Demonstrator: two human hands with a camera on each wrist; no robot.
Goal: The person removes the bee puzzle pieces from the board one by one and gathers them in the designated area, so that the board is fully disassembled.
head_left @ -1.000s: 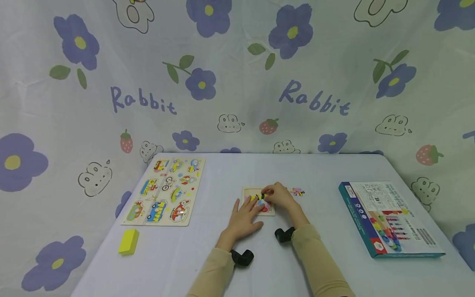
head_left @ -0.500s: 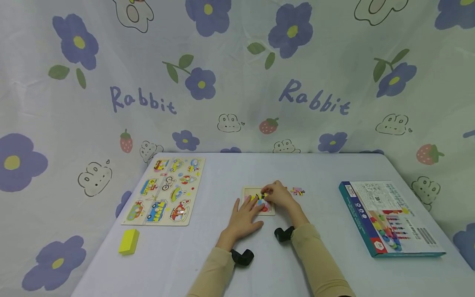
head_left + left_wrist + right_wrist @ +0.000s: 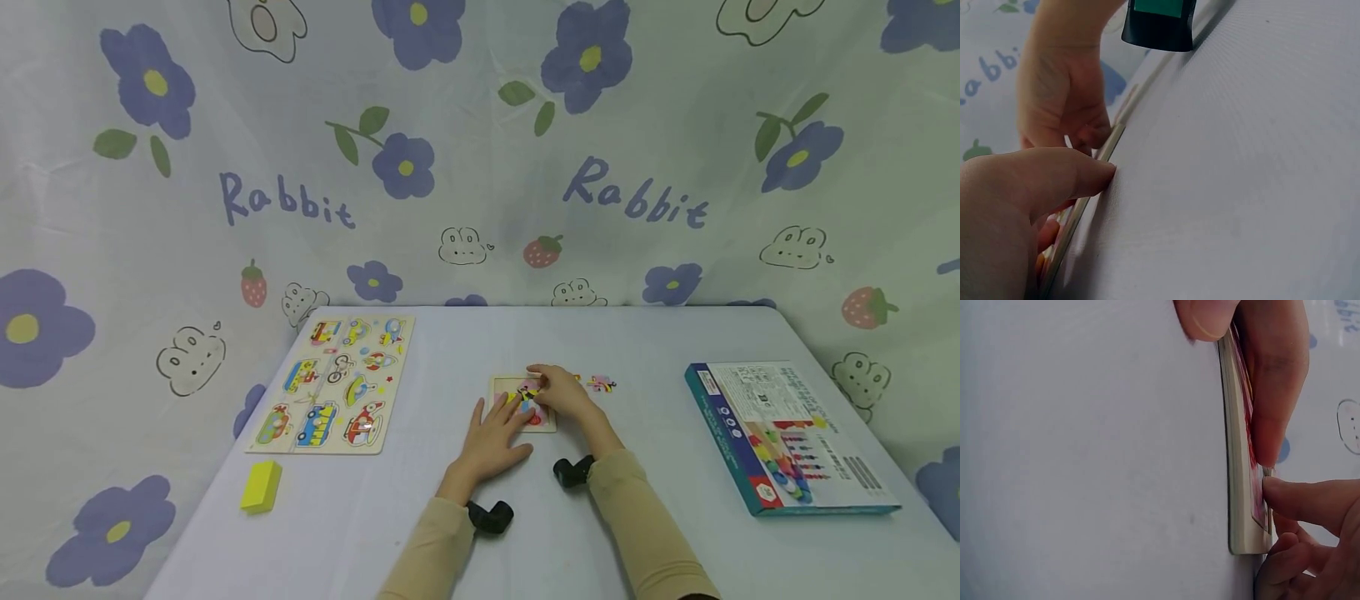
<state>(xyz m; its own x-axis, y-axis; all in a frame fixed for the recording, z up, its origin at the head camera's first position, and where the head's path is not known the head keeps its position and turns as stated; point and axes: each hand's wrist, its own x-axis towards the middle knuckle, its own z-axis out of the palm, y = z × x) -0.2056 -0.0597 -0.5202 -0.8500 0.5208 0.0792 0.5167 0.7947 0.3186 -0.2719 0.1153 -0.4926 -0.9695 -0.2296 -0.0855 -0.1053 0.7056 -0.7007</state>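
Observation:
A small square wooden jigsaw puzzle lies mid-table, its picture pink, yellow, black and blue. My left hand rests on its lower left with fingers spread over the picture. In the left wrist view, the left thumb lies at the board's edge. My right hand is at the board's upper right, index finger stretched towards the top edge. Seen from the right wrist, the right thumb touches the picture surface. A yellow-and-black puzzle piece shows between the hands. Fingers partly hide the picture.
A loose pink-and-yellow puzzle piece lies right of the board, and a bit of yellow peeks out behind the right hand. At left are a vehicle puzzle board and a yellow block. A flat teal-edged box lies at right.
My right fingers have spread apart, the index finger moving up towards the board's top edge. The yellow-and-black piece between them now shows more. The left hand stays in place.

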